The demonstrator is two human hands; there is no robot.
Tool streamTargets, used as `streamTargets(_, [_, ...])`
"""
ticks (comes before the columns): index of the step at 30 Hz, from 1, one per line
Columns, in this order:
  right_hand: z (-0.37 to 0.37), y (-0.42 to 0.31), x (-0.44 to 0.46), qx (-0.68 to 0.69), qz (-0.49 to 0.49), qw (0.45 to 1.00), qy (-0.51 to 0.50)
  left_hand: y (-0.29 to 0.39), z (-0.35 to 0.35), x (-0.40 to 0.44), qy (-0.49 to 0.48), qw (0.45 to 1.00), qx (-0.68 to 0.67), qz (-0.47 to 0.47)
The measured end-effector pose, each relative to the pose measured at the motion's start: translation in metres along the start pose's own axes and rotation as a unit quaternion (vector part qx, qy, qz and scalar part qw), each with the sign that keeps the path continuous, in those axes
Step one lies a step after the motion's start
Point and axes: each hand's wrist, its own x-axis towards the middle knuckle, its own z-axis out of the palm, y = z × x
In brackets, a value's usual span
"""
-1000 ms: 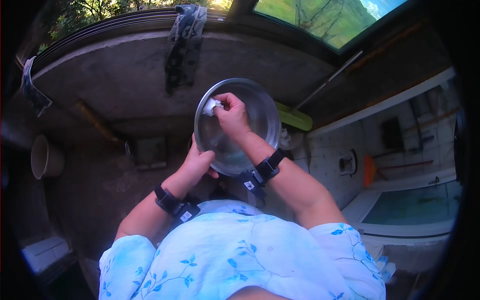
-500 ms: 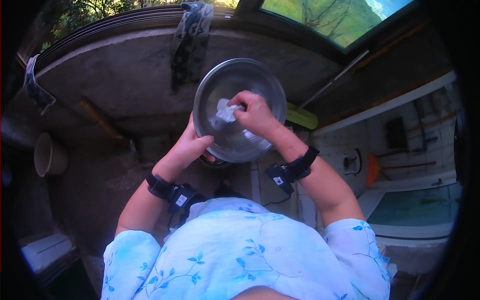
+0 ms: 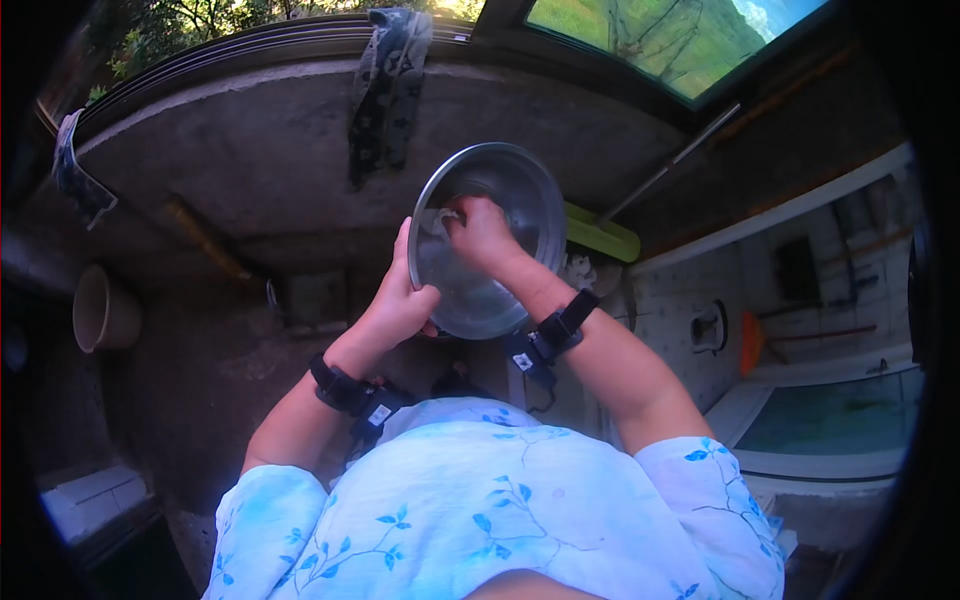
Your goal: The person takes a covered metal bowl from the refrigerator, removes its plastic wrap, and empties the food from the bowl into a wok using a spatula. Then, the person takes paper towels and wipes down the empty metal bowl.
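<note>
A round metal basin (image 3: 490, 305) is held up in front of me, its inside tilted toward the right. My left hand (image 3: 397, 303) grips its left rim, the thumb on the near side and the fingers along the outer wall. Inside the basin, my right hand (image 3: 482, 235) pinches a crumpled white tissue or cloth (image 3: 437, 222) against the inner left wall. Part of the white piece is hidden by the fingers. Both wrists carry black straps with small devices.
A patterned cloth (image 3: 388, 95) hangs from the window ledge. Behind the basin lies a green dustpan-like object (image 3: 600, 235) with a long handle. At the left stands a pale bucket (image 3: 105, 312). An orange broom (image 3: 752, 343) is at the right.
The basin first rose and levelled, then lowered and tilted again. My right hand moved from the left wall to the middle with the white piece, then back toward the left wall.
</note>
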Motion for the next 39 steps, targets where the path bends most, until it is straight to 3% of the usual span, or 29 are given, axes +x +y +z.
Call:
streamTargets(4, [0.007, -0.001, -0.030, -0.023, -0.059, 0.985, -0.162, 0.000, -0.005, 0.004, 0.028, 0.999, 0.001, 0.037])
streamTargets(7, [-0.025, 0.007, -0.038, 0.012, -0.017, 0.983, -0.180, 0.005, -0.008, 0.004, 0.045, 0.998, -0.006, 0.044])
streamTargets(12, [-0.064, 0.028, -0.018, -0.037, -0.081, 0.995, 0.032, 0.006, -0.006, 0.000, 0.078, 0.996, 0.020, 0.036])
streamTargets(15, [-0.057, 0.033, -0.007, -0.053, -0.127, 0.989, 0.052, 0.003, -0.005, -0.004, 0.089, 0.995, 0.016, 0.036])
streamTargets(24, [-0.030, 0.018, 0.005, -0.098, -0.132, 0.983, 0.078, 0.008, 0.002, -0.016, 0.088, 0.994, 0.038, 0.048])
streamTargets(27, [-0.030, 0.027, -0.003, -0.152, -0.083, 0.985, 0.006, 0.001, -0.005, -0.013, 0.095, 0.994, 0.019, 0.050])
streamTargets(29, [-0.029, 0.033, -0.015, -0.094, -0.051, 0.983, -0.146, -0.003, -0.010, -0.012, 0.102, 0.993, 0.000, 0.052])
streamTargets(31, [-0.036, 0.022, -0.019, -0.103, -0.077, 0.985, -0.112, -0.005, -0.011, -0.010, 0.118, 0.991, -0.014, 0.069])
streamTargets(34, [-0.044, 0.008, -0.008, -0.057, -0.150, 0.986, 0.036, -0.001, -0.009, -0.008, 0.107, 0.992, -0.009, 0.071])
streamTargets(39, [-0.024, 0.000, 0.008, -0.054, -0.182, 0.979, 0.071, 0.000, -0.005, -0.010, 0.089, 0.993, 0.002, 0.081])
